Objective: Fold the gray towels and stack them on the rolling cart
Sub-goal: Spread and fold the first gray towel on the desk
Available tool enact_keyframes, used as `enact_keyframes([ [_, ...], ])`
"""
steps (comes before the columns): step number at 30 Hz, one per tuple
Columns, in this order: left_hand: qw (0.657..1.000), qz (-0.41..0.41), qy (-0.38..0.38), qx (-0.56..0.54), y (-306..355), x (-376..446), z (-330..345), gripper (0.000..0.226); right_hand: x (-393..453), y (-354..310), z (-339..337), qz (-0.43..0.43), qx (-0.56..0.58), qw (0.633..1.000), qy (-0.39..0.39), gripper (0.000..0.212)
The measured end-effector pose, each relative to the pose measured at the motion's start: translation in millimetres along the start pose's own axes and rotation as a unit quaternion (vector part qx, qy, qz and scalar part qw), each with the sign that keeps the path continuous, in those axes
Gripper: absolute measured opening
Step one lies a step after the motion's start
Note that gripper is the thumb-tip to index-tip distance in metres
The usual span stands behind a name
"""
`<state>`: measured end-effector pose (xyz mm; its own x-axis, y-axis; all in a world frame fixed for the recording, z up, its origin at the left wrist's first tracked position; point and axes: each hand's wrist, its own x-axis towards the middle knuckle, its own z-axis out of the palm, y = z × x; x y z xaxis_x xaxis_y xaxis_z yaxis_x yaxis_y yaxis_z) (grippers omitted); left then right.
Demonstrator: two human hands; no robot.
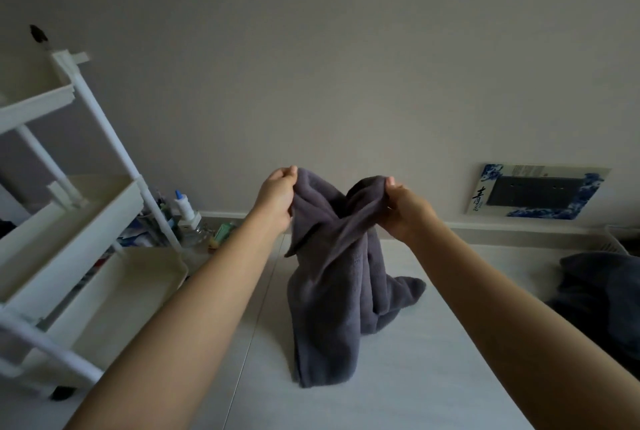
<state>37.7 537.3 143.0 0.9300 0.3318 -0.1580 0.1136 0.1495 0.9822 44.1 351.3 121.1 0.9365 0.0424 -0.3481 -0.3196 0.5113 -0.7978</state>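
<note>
View: a head camera looks forward and down along two bare arms stretched out over a pale floor (433, 377), toward a plain wall.
Left hand: the left hand (277, 195) is raised at centre, its grip pinching one upper part of the towel, fingers curled round the cloth.
Right hand: the right hand (403, 209) is level with it and near it, its grip pinching another upper part of the towel, thumb on top.
Towel: the gray towel (332, 284) hangs between the hands, twisted where the two held parts cross, and its lower end lies bunched on the floor.
Cart: a white rolling cart (69, 221) with three tray shelves stands at the left, well apart from the towel; the trays that can be seen hold no towels.
Pile: a dark heap of cloth (599, 294) lies at the right edge on the floor, partly cut off by the frame.
Basket: part of a white basket (614, 242) shows just behind the heap.
Clutter: a white bottle (183, 206) with a blue tip and other small items, too blurred to name, sit by the wall behind the cart.
Wall: a blue and white card (536, 192) with a dark panel leans against the wall at the right.
</note>
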Motion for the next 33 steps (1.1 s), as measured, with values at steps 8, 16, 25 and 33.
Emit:
enact_keyframes([
  [8,0.979,0.15,-0.001,0.136,53,-21,-16,0.026,-31,-73,-33,-0.251,-0.334,0.903,0.096,0.027],
  [16,0.974,0.183,-0.072,0.114,100,-63,-29,0.022,-94,-120,-45,-0.356,-0.492,0.787,0.108,0.021],
  [25,0.953,0.124,-0.054,0.269,68,-17,-47,0.023,-46,-127,-94,-0.272,-0.601,0.733,0.166,0.028],
  [33,0.838,0.04,0.069,0.54,-85,78,-47,0.028,72,-36,-161,-0.095,-0.685,0.688,0.218,0.031],
])
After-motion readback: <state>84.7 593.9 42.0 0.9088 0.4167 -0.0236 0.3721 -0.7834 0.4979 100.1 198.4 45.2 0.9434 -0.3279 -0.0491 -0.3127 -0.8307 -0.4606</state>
